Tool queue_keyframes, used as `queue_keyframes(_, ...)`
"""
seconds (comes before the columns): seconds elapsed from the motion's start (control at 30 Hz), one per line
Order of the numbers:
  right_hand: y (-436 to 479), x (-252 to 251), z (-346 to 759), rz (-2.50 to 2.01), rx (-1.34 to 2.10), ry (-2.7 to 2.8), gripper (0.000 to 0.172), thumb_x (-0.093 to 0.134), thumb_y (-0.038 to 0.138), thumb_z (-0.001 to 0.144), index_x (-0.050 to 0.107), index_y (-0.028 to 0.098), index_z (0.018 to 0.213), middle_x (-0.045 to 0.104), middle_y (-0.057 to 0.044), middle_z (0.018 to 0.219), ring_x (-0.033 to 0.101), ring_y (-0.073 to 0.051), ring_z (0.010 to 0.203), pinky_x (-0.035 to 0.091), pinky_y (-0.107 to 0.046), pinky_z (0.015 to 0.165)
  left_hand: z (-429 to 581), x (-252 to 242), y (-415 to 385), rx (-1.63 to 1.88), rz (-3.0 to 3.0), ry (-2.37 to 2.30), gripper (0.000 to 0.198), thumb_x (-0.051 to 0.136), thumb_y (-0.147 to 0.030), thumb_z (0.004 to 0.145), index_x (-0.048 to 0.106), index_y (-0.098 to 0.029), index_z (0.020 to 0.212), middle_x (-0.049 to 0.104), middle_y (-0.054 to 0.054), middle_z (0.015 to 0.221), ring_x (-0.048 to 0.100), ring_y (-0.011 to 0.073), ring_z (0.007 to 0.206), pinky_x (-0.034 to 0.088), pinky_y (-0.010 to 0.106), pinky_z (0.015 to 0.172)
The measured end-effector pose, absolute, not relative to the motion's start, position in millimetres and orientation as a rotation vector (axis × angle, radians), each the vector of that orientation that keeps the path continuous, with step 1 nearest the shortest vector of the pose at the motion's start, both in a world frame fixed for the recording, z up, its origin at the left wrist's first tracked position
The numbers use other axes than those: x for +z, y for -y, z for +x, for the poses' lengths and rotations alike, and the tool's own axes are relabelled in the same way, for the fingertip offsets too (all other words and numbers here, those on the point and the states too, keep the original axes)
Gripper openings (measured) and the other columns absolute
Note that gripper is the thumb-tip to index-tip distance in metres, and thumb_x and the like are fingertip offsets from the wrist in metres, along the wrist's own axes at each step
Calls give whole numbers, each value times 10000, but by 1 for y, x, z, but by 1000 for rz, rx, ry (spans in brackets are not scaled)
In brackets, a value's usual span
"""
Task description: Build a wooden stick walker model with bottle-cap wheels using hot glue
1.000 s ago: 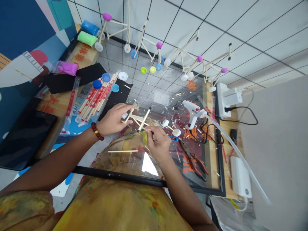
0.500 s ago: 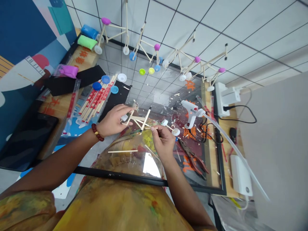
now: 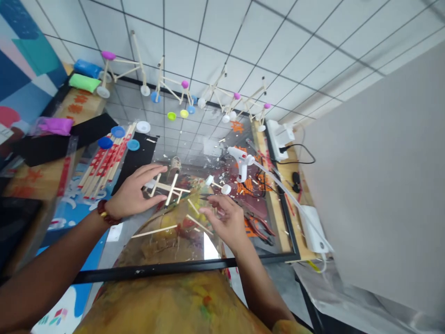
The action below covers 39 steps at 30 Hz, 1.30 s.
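A small frame of glued wooden sticks rests on the glass tabletop, dark-tipped at the near end of its crossbar. My left hand curves around its left end, thumb and fingers apart; whether they touch it is unclear. To the right, my right hand hovers half-curled with thumb and forefinger separated. A thin dark pointed thing shows by the fingertips, too small to name. Cut sticks lie near the front edge. Beyond the right hand is a stick axle with white wheels.
A white glue gun stands to the right, pliers nearer me. Bottle caps and bundled sticks lie left. Several finished stick models line the back edge. A power strip sits at the right, and a phone at far left.
My right hand has released a short stick, which lies on the glass. My left hand has loosened around the stick frame, which is lower. The view has swung right.
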State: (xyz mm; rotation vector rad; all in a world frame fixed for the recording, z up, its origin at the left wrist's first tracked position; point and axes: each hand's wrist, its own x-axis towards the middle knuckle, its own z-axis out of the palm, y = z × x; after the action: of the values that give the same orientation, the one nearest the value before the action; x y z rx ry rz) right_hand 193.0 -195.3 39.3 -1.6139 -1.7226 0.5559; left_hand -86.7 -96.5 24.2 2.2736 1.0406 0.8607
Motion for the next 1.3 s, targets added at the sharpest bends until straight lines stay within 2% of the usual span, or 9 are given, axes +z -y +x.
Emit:
queue_keyframes(0.1, 190, 40, 232, -1819, 430, 1447, 222, 662, 432, 867, 677, 210, 868, 694, -39, 779, 626, -178, 663, 519, -312, 654, -86, 24, 95, 903, 2234, -1029, 485, 718, -332, 816, 603, -228, 1276, 683, 74, 1199, 656, 252, 1104, 515, 402, 1026)
queue_keyframes(0.23, 147, 31, 274, -1977, 150, 1403, 433, 709, 472, 762, 664, 160, 1059, 696, -136, 1026, 622, -264, 908, 498, -424, 847, -84, 19, 94, 977, 2097, -1108, 479, 741, -293, 784, 598, -220, 1236, 679, 70, 1132, 679, 234, 1010, 559, 385, 925)
queue_keyframes(0.47, 86, 23, 287, -2112, 417, 1367, 457, 623, 533, 760, 710, 131, 959, 723, -124, 877, 626, -279, 811, 471, -418, 811, -74, 16, 85, 1050, 1890, -1389, 482, 764, -318, 732, 576, -220, 1164, 681, 74, 1142, 676, 250, 1031, 551, 396, 914)
queue_keyframes(0.63, 85, 40, 291, -1851, 563, 1327, 539, 618, 562, 781, 699, 123, 1084, 735, -111, 964, 638, -266, 863, 476, -403, 821, -53, 29, 60, 1082, 1911, -1458, 471, 762, -351, 717, 583, -211, 1128, 680, 69, 1109, 668, 257, 1018, 536, 414, 930)
queue_keyframes(0.73, 89, 56, 286, -1649, 747, 1368, 462, 660, 515, 786, 695, 150, 1066, 728, -97, 1025, 640, -254, 907, 484, -398, 842, -40, 26, 43, 1044, 1915, -1421, 479, 766, -332, 697, 587, -203, 1123, 677, 79, 1134, 657, 269, 1052, 522, 430, 959)
queue_keyframes(0.83, 98, 68, 274, -1579, 892, 1450, 377, 678, 480, 803, 693, 167, 1013, 724, -72, 968, 637, -237, 870, 494, -386, 822, -33, 18, 33, 1009, 1922, -1390, 492, 751, -302, 702, 589, -201, 1156, 676, 81, 1161, 649, 273, 1082, 513, 435, 975)
queue_keyframes(0.97, 111, 73, 259, -1523, 967, 1592, 365, 637, 445, 877, 665, 184, 1130, 715, -62, 1036, 634, -228, 920, 491, -374, 861, -33, 13, 32, 1005, 1922, -1364, 524, 744, -294, 710, 585, -186, 1197, 666, 91, 1196, 638, 277, 1123, 498, 438, 1013)
queue_keyframes(1.13, 115, 72, 245, -1573, 938, 1809, 329, 554, 426, 944, 651, 196, 1158, 719, -77, 1026, 646, -237, 915, 495, -370, 849, -34, 16, 36, 957, 2031, -1251, 618, 743, -295, 725, 534, -190, 1297, 645, 86, 1232, 589, 277, 1217, 453, 444, 1086)
queue_keyframes(1.3, 110, 67, 237, -1657, 815, 1918, 285, 511, 396, 950, 652, 190, 1087, 716, -102, 1048, 647, -261, 945, 487, -393, 858, -33, 20, 37, 967, 2052, -1203, 612, 754, -302, 723, 538, -189, 1285, 635, 96, 1250, 579, 281, 1238, 448, 450, 1099)
